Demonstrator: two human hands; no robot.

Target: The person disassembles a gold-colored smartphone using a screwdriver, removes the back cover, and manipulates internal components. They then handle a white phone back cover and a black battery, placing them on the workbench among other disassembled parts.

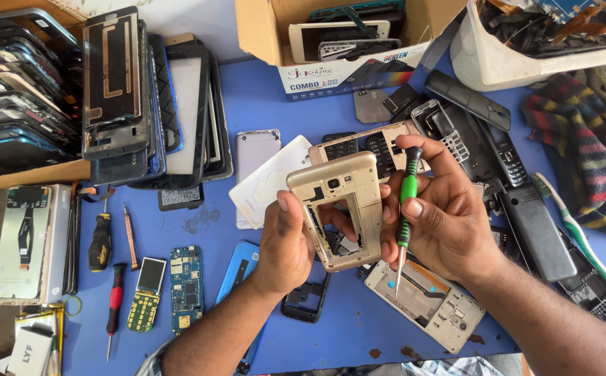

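Two bare forearms rise from the bottom edge and meet at the middle of a blue table (358, 327). Between the hands, held up above the table, is a gold phone frame (341, 209), upright, its camera hole near the top and its inside partly emptied. Left hand (285, 244) is curled closed on the frame's left edge, thumb on the front and fingers showing through the opening from behind. Right hand (438, 216) touches the frame's right edge with its fingertips and is closed on a green screwdriver (405, 209), pinned under the thumb, the tip pointing down just beside the frame's lower right corner. Directly beneath the hands lie a black frame (306, 301), a blue phone back (241, 268) and a gold back cover (428, 303). Behind them sit a white back cover (268, 182) and a keypad phone shell (365, 145). To the left lie a circuit board (186, 289), a small keypad phone (146, 294) and two more screwdrivers (101, 240), with stacked phone frames (115, 97) along the far left. To the right are black phones (536, 237), a toothbrush (581, 237) and a striped cloth (588, 160). A cardboard box (344, 42) and a white tub (525, 56) stand at the far edge. Bare table shows mainly near the front edge between the forearms.
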